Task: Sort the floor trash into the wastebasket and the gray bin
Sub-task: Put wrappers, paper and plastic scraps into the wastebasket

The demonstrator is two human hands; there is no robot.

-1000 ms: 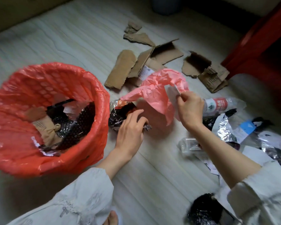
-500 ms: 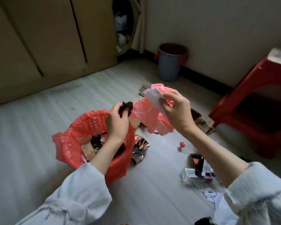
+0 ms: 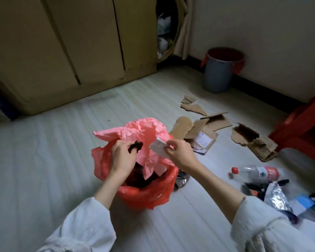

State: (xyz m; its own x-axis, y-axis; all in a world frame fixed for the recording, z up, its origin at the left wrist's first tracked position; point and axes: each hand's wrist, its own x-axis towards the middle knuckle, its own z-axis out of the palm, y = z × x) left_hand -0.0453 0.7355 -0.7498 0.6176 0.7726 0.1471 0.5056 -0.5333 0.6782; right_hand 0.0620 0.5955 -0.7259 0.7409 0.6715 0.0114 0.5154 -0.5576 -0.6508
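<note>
Fingers of left hand [image 3: 121, 157] pinch dark scrap [image 3: 135, 146]; right hand [image 3: 179, 155] pinches pink bag [image 3: 144, 140].

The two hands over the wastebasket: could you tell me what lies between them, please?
In the head view, the pink plastic bag hangs between the left hand and right hand.

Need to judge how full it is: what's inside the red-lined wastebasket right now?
Inside the wastebasket only dark crumpled wrappers show. The pink plastic sheet, held above by both hands, hangs into the opening and covers the rest, so the fill level cannot be seen.
</note>
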